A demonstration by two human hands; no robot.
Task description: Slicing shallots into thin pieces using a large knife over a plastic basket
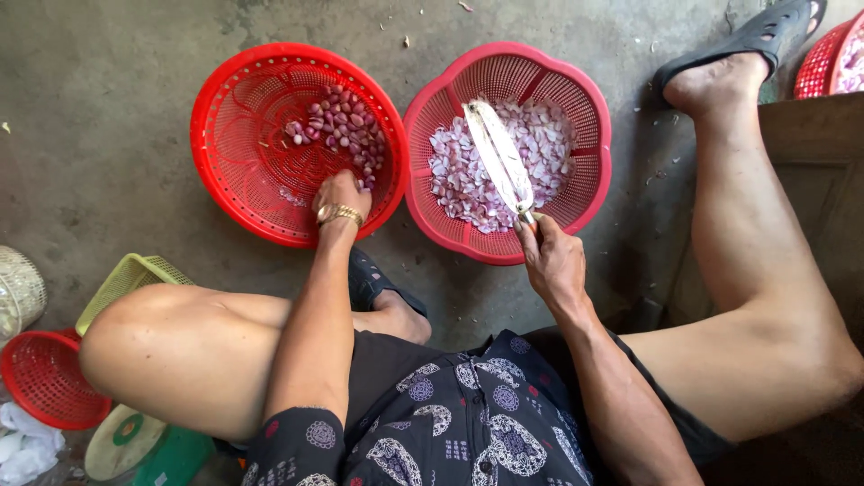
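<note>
Two red plastic baskets stand side by side on the concrete floor. The left basket [236,153] holds a small heap of whole shallots [340,126]. My left hand [340,193], with a gold bracelet at the wrist, reaches into it at the near edge of that heap, fingers hidden. The right basket [594,162] holds pale peeled shallot pieces [549,144]. My right hand [551,256] grips the handle of a broad knife [499,157], whose blade lies out over the right basket.
My bare knees spread to either side; a black sandal [756,36] is on my far right foot. A yellow-green basket [126,283], a small red basket [40,378] and a white woven basket [18,288] sit at left. More red baskets [832,58] stand at top right.
</note>
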